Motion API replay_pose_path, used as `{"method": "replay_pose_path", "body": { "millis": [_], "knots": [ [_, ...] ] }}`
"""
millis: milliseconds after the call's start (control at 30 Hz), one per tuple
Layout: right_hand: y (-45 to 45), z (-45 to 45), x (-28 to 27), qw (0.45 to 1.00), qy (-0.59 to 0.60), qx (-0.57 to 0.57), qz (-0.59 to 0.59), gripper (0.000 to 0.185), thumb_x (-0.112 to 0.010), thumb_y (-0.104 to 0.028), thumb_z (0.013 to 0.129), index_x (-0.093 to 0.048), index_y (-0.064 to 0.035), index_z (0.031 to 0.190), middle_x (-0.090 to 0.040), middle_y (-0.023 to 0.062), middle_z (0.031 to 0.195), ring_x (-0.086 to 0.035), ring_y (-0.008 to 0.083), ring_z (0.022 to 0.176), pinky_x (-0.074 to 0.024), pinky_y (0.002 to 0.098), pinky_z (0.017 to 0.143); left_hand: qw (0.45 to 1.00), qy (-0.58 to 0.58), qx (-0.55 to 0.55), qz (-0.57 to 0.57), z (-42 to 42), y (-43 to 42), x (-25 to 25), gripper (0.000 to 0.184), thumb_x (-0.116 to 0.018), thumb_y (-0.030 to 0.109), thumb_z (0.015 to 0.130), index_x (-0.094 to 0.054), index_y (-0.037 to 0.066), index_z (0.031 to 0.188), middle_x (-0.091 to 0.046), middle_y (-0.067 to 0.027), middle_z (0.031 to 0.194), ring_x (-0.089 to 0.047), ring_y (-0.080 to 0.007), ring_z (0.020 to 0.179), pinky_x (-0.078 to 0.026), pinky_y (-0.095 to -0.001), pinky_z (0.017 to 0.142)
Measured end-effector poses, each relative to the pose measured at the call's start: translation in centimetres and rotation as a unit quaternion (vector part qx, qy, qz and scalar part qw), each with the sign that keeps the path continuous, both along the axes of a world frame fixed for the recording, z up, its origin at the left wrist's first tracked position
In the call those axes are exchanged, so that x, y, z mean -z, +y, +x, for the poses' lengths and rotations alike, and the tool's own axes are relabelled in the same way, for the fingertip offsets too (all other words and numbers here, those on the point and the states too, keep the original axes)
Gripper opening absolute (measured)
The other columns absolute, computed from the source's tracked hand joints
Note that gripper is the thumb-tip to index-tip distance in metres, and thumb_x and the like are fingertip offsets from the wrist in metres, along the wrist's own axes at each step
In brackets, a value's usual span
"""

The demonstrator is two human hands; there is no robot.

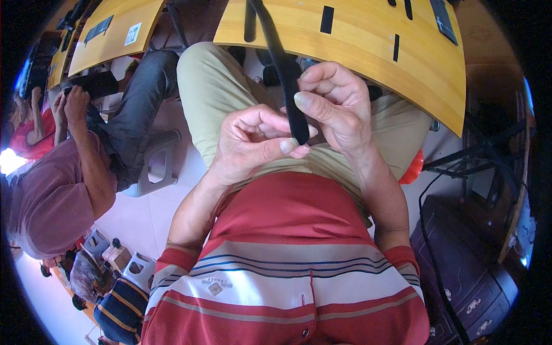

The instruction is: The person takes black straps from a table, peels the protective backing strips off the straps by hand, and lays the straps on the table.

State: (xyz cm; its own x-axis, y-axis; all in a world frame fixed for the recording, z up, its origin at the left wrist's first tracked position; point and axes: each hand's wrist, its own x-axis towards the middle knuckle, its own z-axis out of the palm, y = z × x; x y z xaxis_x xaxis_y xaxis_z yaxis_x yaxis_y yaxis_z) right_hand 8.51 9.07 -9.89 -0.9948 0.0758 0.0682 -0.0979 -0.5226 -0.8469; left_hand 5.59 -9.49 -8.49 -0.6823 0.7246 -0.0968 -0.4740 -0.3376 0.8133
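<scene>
A long black strap [283,66], soft and fabric-like with a rounded lower end, hangs down from the top of the view between my hands. My left hand [247,138] pinches its lower end between thumb and fingers, just above my lap. Higher up on the other side, my right hand [339,109] has its thumb and curled fingers closed at the strap's edge. Part of the right fingertips is hidden behind the strap.
Ahead stands a yellow wooden table [362,34] with several dark strips and a black flat packet [443,22] on it. A seated co-worker [63,172] is at my left, near another table [115,46]. A dark cabinet [460,276] and a black cable [424,230] are at my right.
</scene>
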Motion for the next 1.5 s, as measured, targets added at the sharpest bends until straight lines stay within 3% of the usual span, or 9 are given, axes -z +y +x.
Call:
{"method": "replay_pose_path", "body": {
  "millis": [67,400,467,567,700,800,967,1067,1500],
  "knots": [
    [-0.3,0.0,0.1,1.0,-0.005,0.015,-0.006,0.026,-0.073,-0.006,0.084,-0.058,0.0004,0.105,-0.066,0.0074,0.09,-0.063,0.0096,0.076,-0.0524,0.0211,0.065,1.0,-0.003,0.001,0.004,0.0,0.1,-0.1,0.014,-0.066,0.0,0.085,-0.059,-0.004,0.096,-0.067,-0.0262,0.101,-0.071,-0.024,0.083,-0.059,-0.0362,0.077],
    [-0.2,0.2,0.2,1.0,-0.009,0.012,0.0,0.027,-0.073,-0.006,0.083,-0.058,0.0001,0.105,-0.067,0.0076,0.09,-0.063,0.0099,0.078,-0.0522,0.0214,0.066,1.0,0.014,0.009,0.006,-0.1,-0.1,0.3,0.014,-0.066,0.0,0.086,-0.06,-0.003,0.097,-0.067,-0.0245,0.101,-0.071,-0.0232,0.084,-0.058,-0.0364,0.08],
    [-0.2,0.2,0.0,1.0,-0.011,0.014,-0.007,0.027,-0.073,-0.006,0.083,-0.058,0.0001,0.105,-0.067,0.0079,0.09,-0.064,0.0101,0.077,-0.0525,0.0218,0.066,1.0,0.006,0.019,0.015,-0.1,0.0,-0.1,0.013,-0.062,-0.006,0.087,-0.06,-0.007,0.1,-0.066,-0.0222,0.103,-0.069,-0.0244,0.092,-0.058,-0.0362,0.084],
    [0.1,0.1,0.2,1.0,0.008,0.007,0.013,0.02,-0.062,0.006,0.087,-0.054,0.0021,0.104,-0.067,0.0135,0.09,-0.068,0.0173,0.08,-0.0611,0.0345,0.076,0.999,0.0,0.029,0.018,-0.1,0.0,-0.2,0.015,-0.06,-0.01,0.087,-0.061,-0.009,0.102,-0.065,-0.0222,0.107,-0.068,-0.0257,0.097,-0.057,-0.0364,0.088],
    [0.1,0.1,0.5,1.0,0.006,0.01,0.019,0.02,-0.062,0.005,0.087,-0.054,0.0019,0.105,-0.067,0.0142,0.09,-0.069,0.0176,0.08,-0.0613,0.0342,0.075,1.0,0.018,0.009,0.0,0.0,0.3,0.0,0.013,-0.063,-0.004,0.087,-0.063,-0.006,0.099,-0.067,-0.0254,0.103,-0.07,-0.0258,0.089,-0.058,-0.0377,0.083],
    [0.1,0.1,0.5,1.0,0.003,0.008,0.016,0.019,-0.061,0.005,0.087,-0.054,0.0017,0.105,-0.067,0.0146,0.091,-0.069,0.0178,0.08,-0.0613,0.0342,0.075,0.999,-0.001,0.039,0.03,-0.2,-0.1,0.4,0.017,-0.059,-0.01,0.088,-0.062,-0.009,0.105,-0.064,-0.0228,0.109,-0.067,-0.0263,0.098,-0.056,-0.0359,0.09],
    [0.1,0.2,0.8,1.0,0.01,0.011,0.017,0.019,-0.061,0.005,0.088,-0.053,0.0017,0.105,-0.067,0.0148,0.091,-0.069,0.0184,0.08,-0.0616,0.0346,0.075,0.999,-0.005,0.036,0.018,-0.1,0.0,0.2,0.015,-0.058,-0.01,0.088,-0.062,-0.009,0.103,-0.065,-0.0212,0.107,-0.068,-0.0262,0.097,-0.057,-0.0351,0.088],
    [-0.1,0.3,0.4,1.0,-0.02,0.016,-0.016,0.025,-0.072,-0.004,0.084,-0.058,0.0001,0.104,-0.067,0.0088,0.09,-0.064,0.0108,0.079,-0.0531,0.022,0.069,1.0,-0.001,0.027,0.01,0.1,0.0,0.3,0.015,-0.059,-0.01,0.088,-0.06,-0.008,0.103,-0.066,-0.0195,0.105,-0.068,-0.0258,0.095,-0.058,-0.0345,0.087],
    [0.2,0.4,0.4,0.997,0.009,0.066,0.036,0.024,-0.073,-0.005,0.083,-0.058,0.0004,0.101,-0.069,0.01,0.09,-0.064,0.0097,0.075,-0.0516,0.0214,0.066,0.996,0.069,-0.036,-0.045,0.6,0.6,0.3,0.021,-0.065,-0.005,0.087,-0.058,-0.006,0.107,-0.068,-0.0122,0.096,-0.067,-0.017,0.085,-0.057,-0.0284,0.078]
  ]
}}
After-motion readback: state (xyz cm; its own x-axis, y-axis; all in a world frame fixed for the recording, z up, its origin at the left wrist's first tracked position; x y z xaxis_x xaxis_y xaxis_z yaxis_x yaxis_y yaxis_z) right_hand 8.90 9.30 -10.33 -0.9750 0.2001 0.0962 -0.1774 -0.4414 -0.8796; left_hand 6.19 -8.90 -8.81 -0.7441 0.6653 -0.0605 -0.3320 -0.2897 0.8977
